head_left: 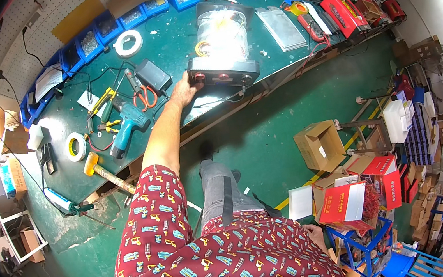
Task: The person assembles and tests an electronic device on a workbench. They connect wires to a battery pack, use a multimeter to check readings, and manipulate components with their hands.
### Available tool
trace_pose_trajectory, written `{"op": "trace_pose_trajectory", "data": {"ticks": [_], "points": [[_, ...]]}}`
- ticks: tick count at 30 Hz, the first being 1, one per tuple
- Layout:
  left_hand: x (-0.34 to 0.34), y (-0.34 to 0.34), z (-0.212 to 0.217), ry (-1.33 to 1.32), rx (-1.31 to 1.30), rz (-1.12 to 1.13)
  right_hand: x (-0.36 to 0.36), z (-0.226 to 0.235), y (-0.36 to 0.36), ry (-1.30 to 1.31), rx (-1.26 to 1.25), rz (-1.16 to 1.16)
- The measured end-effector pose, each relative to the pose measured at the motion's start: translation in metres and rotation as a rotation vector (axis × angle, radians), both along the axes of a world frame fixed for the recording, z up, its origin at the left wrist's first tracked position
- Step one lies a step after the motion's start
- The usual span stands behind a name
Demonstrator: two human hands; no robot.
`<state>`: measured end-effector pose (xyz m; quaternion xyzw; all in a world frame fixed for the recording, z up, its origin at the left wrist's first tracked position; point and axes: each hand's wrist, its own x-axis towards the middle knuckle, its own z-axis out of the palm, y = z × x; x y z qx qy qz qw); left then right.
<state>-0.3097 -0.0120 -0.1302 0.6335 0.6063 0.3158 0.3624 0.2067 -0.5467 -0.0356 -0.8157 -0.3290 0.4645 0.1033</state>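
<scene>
A clear cylindrical unit with dark end plates (222, 66) stands at the bench's front edge; glare covers part of it, and yellow wire shows inside. Round red fittings sit on its near plate. My left hand (186, 90) grips the left corner of that plate, its fingers partly hidden behind it. Low on the right, beside my shirt, only part of my right hand (315, 235) shows, near an open red carton (339, 206). Its fingers are too hidden to read. Left of the unit lie orange-handled scissors (144, 99), a black box (153, 75) and a teal power drill (128, 128).
Blue bins (89, 45) line the bench's back. Tape rolls (127, 34), a yellow-headed mallet (91, 163) and pliers lie leftward. Metal plates (281, 29), a red meter (310, 28) and a red case (341, 13) sit rightward. Cardboard boxes (319, 147) stand behind on the right.
</scene>
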Motion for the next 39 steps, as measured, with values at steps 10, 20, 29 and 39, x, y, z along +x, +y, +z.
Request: {"op": "trace_pose_trajectory", "data": {"ticks": [10,20,29,39], "points": [[-0.002,0.002,-0.005,-0.052,-0.027,-0.004,-0.006,0.000,0.004,0.006,0.001,-0.057],[0.006,-0.002,0.003,0.014,0.021,0.082,-0.004,-0.002,0.008,0.007,0.025,-0.033],[0.002,-0.002,0.007,-0.073,-0.052,0.010,-0.009,0.002,0.013,0.016,0.026,-0.028],[-0.001,-0.001,-0.002,-0.096,-0.009,-0.003,-0.002,-0.003,0.015,0.007,0.005,0.008]]}}
